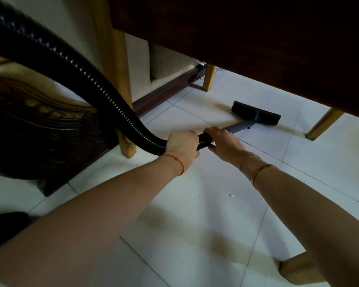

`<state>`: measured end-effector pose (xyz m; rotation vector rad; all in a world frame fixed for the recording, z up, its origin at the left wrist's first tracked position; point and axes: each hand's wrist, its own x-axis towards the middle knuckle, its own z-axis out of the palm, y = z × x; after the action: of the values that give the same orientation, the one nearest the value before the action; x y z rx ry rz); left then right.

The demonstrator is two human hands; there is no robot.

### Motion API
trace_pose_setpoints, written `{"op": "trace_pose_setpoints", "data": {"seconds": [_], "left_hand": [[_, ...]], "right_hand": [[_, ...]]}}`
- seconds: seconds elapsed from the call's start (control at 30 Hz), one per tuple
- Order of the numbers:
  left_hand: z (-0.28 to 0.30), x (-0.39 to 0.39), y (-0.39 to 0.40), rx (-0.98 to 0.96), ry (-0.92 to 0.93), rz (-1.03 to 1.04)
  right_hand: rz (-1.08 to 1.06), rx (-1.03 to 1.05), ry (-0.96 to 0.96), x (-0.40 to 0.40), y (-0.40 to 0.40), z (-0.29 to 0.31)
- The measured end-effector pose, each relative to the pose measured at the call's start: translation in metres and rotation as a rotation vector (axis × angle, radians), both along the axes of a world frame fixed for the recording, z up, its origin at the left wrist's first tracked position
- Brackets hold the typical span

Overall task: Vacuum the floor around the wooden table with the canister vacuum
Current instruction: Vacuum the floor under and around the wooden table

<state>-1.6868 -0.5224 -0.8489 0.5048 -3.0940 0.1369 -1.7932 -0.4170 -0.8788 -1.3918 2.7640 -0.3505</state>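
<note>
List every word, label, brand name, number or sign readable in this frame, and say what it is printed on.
None: no readable text shows anywhere in the head view.
Black ribbed hose, grey wand and floor nozzle: no label or brand mark visible.
Dark wooden table: too dark to tell.
Carved dark panel: ornament only, no letters.
Left hand and right hand grip the hose end; the bracelets show no writing.

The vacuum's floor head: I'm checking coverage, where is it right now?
In the head view the floor head sits flat on the white tiles right of centre, under the dark table edge, near a light wooden leg.
</note>
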Motion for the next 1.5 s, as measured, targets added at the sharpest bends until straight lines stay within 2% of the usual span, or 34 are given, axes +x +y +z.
{"op": "trace_pose_setpoints", "data": {"seconds": [0.17, 0.43, 0.93, 1.23, 1.5], "left_hand": [[0.008, 0.046, -0.033, -0.045, -0.018, 0.041], [0.028, 0.125, -0.068, -0.203, -0.054, 0.089], [0.059, 0.243, -0.083, -0.278, -0.040, 0.049], [0.060, 0.261, -0.096, -0.282, -0.017, 0.090], [0.048, 0.214, -0.109, -0.259, -0.025, 0.112]], "right_hand": [[0.122, -0.060, -0.044, 0.037, -0.036, 0.004], [0.222, -0.082, 0.018, 0.105, -0.082, 0.011], [0.379, -0.157, 0.053, 0.207, -0.101, 0.029], [0.381, -0.142, 0.080, 0.222, -0.117, 0.033], [0.336, -0.123, 0.103, 0.181, -0.132, 0.023]]}}
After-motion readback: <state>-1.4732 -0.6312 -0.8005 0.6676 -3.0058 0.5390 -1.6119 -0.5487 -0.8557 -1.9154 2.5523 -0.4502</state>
